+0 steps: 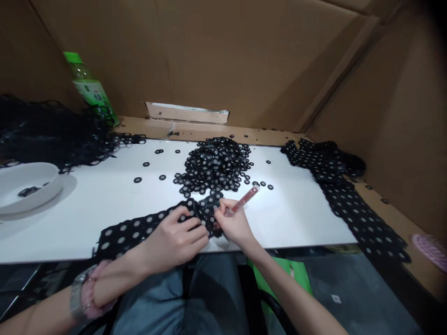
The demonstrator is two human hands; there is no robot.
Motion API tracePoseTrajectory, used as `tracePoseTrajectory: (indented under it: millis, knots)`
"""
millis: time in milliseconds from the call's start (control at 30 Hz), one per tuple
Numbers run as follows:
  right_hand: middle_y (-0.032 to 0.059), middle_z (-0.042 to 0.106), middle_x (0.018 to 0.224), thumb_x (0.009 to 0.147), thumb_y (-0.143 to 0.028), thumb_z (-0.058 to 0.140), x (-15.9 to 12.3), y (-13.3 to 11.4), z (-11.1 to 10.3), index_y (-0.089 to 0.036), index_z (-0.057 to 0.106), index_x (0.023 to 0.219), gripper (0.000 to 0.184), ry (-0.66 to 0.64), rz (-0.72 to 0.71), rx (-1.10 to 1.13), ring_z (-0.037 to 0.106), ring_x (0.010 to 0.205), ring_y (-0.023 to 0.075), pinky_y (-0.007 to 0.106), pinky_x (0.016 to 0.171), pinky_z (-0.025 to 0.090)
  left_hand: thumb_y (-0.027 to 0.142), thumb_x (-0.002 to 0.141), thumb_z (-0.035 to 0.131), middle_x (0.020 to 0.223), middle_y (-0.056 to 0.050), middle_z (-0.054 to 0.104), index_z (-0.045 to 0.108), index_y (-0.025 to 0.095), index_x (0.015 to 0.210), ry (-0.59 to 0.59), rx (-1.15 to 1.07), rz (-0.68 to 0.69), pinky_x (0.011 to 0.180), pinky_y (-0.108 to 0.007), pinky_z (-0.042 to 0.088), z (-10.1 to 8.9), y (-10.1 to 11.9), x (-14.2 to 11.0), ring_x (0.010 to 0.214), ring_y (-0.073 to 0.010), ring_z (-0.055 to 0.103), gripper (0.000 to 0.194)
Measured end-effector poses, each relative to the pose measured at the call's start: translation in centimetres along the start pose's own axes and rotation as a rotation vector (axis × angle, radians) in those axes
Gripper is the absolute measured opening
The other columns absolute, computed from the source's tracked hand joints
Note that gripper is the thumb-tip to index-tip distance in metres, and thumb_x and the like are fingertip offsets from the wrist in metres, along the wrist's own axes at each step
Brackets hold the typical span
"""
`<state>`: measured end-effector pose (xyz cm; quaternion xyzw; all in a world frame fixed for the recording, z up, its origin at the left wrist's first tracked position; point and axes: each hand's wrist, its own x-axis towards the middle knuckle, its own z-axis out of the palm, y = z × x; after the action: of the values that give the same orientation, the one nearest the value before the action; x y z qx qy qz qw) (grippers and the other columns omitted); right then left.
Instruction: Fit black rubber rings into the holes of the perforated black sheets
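Note:
A black sheet with rows of light round dots [129, 231] lies along the front edge of the white board, its right end bunched. My left hand [179, 235] rests over this sheet, fingers curled and pressing on it. In my right hand [233, 223] is a slim tool with a reddish handle [247, 197], gripped between thumb and fingers; its working end is hidden. The right fingertips touch the sheet's bunched right end. Just beyond both hands rises a pile of small black rings with pale centres [218, 163].
Loose rings [138, 179] lie scattered on the white board [289, 209]. At left are a white bowl [52, 186], a tangled black heap [45, 135] and a green-capped bottle [92, 93]. More dotted sheets [349, 214] drape at right. Cardboard walls [244, 60] surround the board.

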<state>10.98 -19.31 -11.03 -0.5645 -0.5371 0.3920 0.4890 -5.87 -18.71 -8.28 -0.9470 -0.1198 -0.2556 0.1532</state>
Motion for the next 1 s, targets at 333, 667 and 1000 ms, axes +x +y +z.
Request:
tracePoseTrajectory:
  millis: [333, 667, 1000]
  knots:
    - [-0.0106, 0.034, 0.032, 0.064, -0.022, 0.057, -0.7, -1.6, -1.0, -0.021, 0.03, 0.048, 0.031, -0.061, 0.193, 0.236, 0.038, 0.029, 0.0063, 0.017, 0.033, 0.024, 0.032, 0.086, 0.044, 0.078, -0.001, 0.063, 0.059, 0.02, 0.08, -0.423, -0.262, -0.638, 0.063, -0.028, 0.038, -0.6, -3.2, 1.9, 0.072, -0.0176, 0.058, 0.02]
    - [-0.0088, 0.042, 0.036, 0.079, -0.041, 0.048, 3.9, -0.3, 0.7, -0.021, 0.039, 0.057, 0.031, 0.222, 0.057, 0.34, 0.031, 0.029, 0.0057, 0.017, 0.031, 0.019, 0.036, 0.079, 0.049, 0.078, -0.006, 0.065, 0.059, 0.018, 0.082, -0.553, -0.325, -0.727, 0.062, -0.028, 0.039, 2.2, -4.4, 3.2, 0.074, -0.0224, 0.06, 0.021]
    - [-0.0101, 0.035, 0.037, 0.062, -0.017, 0.053, 2.9, -0.4, 0.6, -0.022, 0.032, 0.05, 0.025, 0.186, -0.027, 0.054, 0.038, 0.035, 0.008, 0.02, 0.039, 0.026, 0.046, 0.079, 0.046, 0.062, 0.0, 0.062, 0.065, 0.017, 0.074, -0.496, -0.784, -0.77, 0.052, -0.022, 0.034, 3.0, -5.8, 2.0, 0.058, -0.0153, 0.053, 0.035]
